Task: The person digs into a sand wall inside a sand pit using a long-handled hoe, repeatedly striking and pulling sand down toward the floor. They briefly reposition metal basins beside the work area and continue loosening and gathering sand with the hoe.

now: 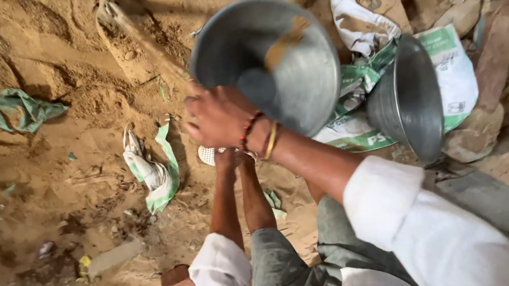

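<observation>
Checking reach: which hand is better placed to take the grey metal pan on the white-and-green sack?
Probably right: the right hand sits nearer that grey metal pan, which lies to its right; left hand hidden.

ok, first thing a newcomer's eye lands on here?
The round grey metal pan at top centre, tilted with its hollow toward the camera and a streak of sand inside. The right hand grips something at its lower left edge, beads and a bangle on the wrist; the left hand is hidden beneath it. A second metal pan stands on edge to the right on a white-and-green sack.
</observation>
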